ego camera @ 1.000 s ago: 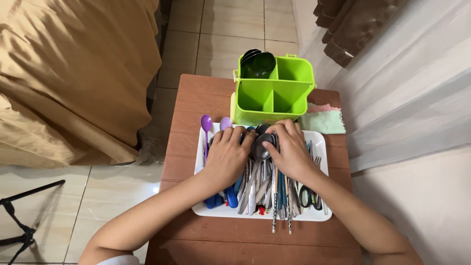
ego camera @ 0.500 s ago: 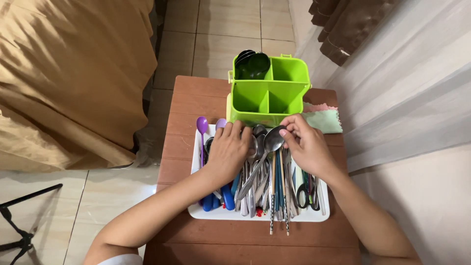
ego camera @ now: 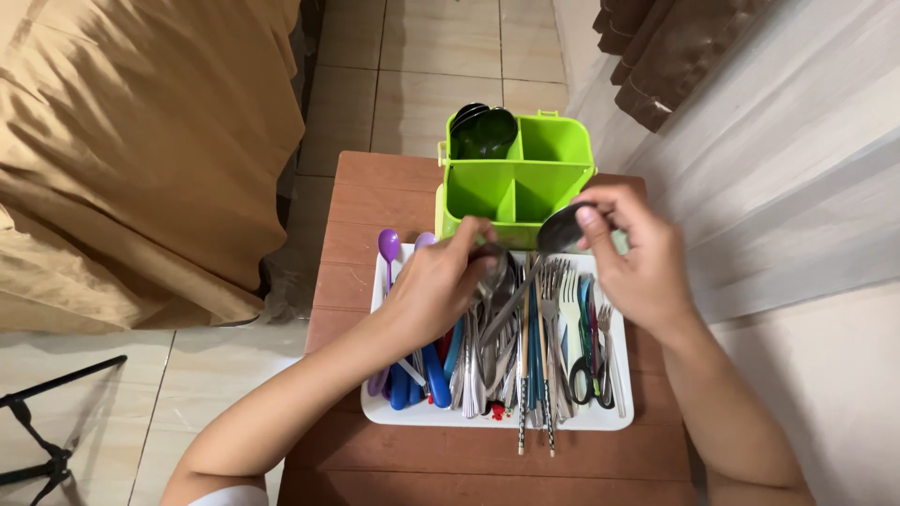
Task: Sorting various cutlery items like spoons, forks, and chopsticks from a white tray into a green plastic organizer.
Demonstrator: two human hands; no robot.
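Pinched at its bowl by the right hand [ego camera: 637, 262], a long steel spoon [ego camera: 525, 290] hangs tilted over the white rectangular tray [ego camera: 600, 420], handle trailing down into the pile, likely to clear its neighbours. Left hand [ego camera: 436, 286] has its grip curled shut on another metal spoon [ego camera: 489, 272] amid the heaped cutlery (purple plastic spoons poke out beside it). Bright green divided plastic caddy [ego camera: 516, 183] waits just beyond on the brown wooden bench [ego camera: 347, 215]; no labels show.

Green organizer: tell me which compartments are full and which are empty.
Mostly empty. The green organizer holds only dark round pieces in its back-left compartment; the other three compartments show bare green floors.
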